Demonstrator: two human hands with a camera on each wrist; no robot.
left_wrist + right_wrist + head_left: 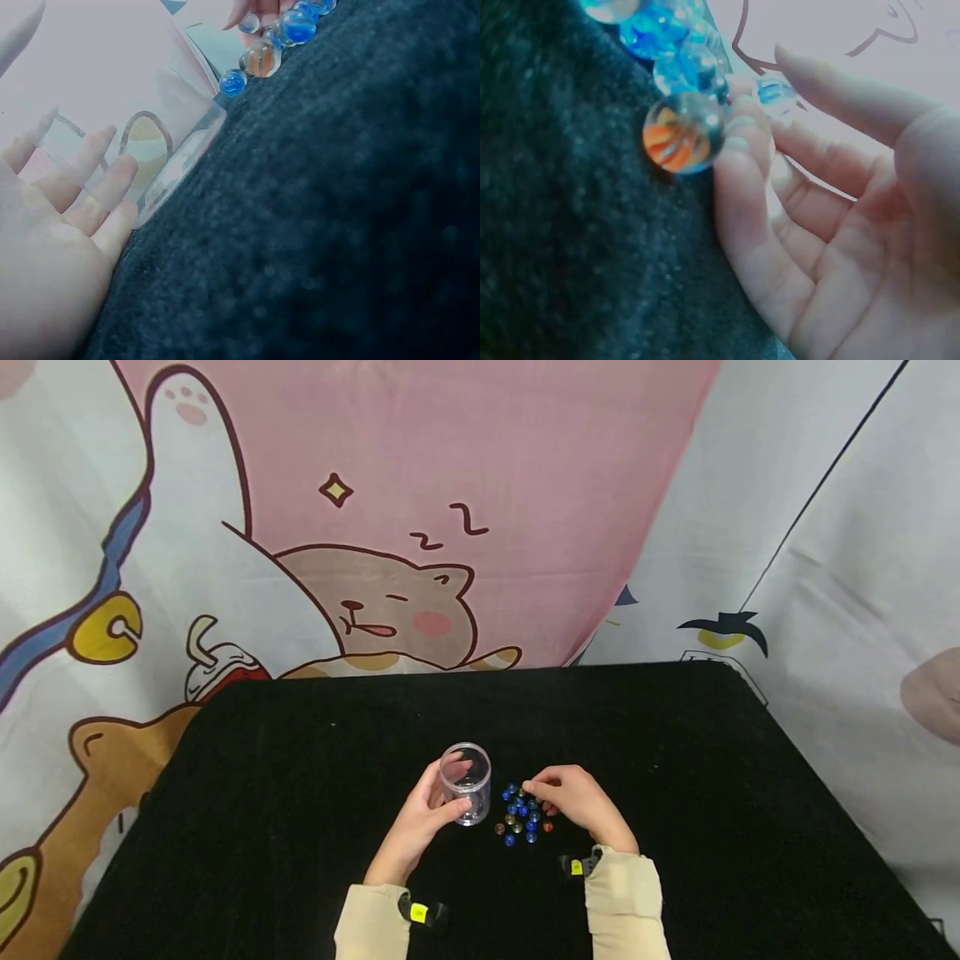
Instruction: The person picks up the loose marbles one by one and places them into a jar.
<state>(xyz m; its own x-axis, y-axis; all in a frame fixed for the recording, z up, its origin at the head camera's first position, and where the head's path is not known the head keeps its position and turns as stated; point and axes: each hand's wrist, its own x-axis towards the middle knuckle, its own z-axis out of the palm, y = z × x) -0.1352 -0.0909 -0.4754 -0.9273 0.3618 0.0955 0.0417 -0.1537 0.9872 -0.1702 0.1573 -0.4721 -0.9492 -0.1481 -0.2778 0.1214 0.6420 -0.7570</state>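
My left hand (422, 817) holds a clear cylindrical jar (467, 785), upright and seemingly without a lid, fingers behind it and thumb in front. Through its see-through wall (184, 161) the fingers show in the left wrist view. Just right of the jar lies a cluster of glass marbles (522, 811), mostly blue, some orange or yellowish. My right hand (577, 797) is at the cluster's right side, fingers bent and touching it. In the right wrist view a blue marble (776, 95) sits between thumb and fingers, the thumb a little apart; an orange-swirled marble (679, 139) is beside the fingertips.
A black cloth (300, 827) covers the table under everything. Behind it hangs a curtain (525, 468) printed with cartoon animals. Dark wrist straps (423, 912) with yellow tags are worn over pale sleeves (628, 902).
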